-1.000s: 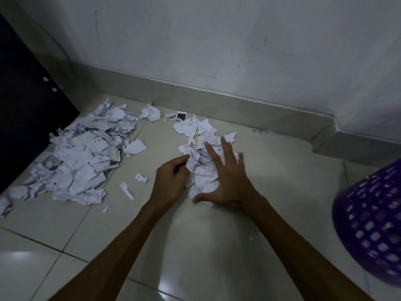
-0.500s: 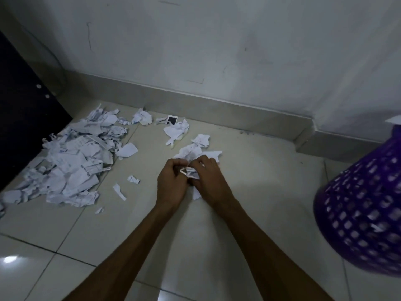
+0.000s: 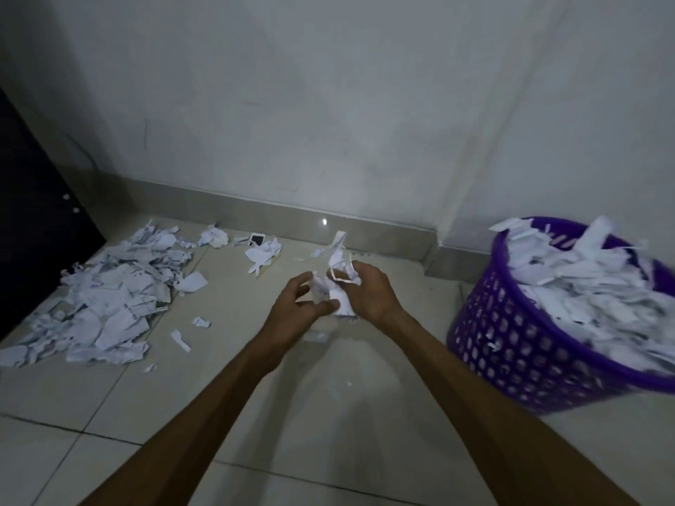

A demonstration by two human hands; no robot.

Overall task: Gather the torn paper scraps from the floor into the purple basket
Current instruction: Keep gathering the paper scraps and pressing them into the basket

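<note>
Paper scraps point(image 3: 334, 283) (ragged, crumpled white) bunched between left hand point(image 3: 297, 308) and right hand point(image 3: 369, 294), fingers curled round them.

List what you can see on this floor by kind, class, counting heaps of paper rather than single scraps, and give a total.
Purple basket, heaped with scraps: 1
Large paper heap by the dark furniture: 1
Bunch of scraps held between the left hand and right hand: 1
Hands: 2
Dark furniture: 1
Loose scraps: too many to count
Total: 6
</note>
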